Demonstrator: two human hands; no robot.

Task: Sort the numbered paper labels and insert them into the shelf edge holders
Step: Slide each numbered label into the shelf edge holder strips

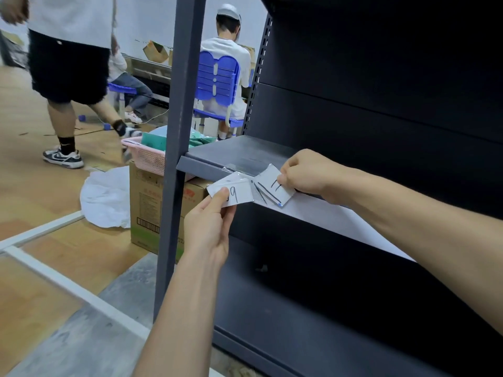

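Observation:
My left hand (209, 221) pinches a white paper label marked 9 (239, 193) at its lower left corner and holds it against the clear holder strip on the shelf's front edge (201, 168). Just to its right, my right hand (304, 171) grips a tilted label marked 11 (275, 187) by its upper right corner, over the same edge. Another slip with dark strokes peeks out between the two labels. A white strip (340, 221) runs along the shelf edge to the right, under my right forearm.
A grey upright post (179, 131) stands left of the shelf. Behind it are a cardboard box (152, 210), a pink basket (147, 156) and a white bag (106, 197) on the floor. One person walks at the left; another sits on a blue chair (217, 80).

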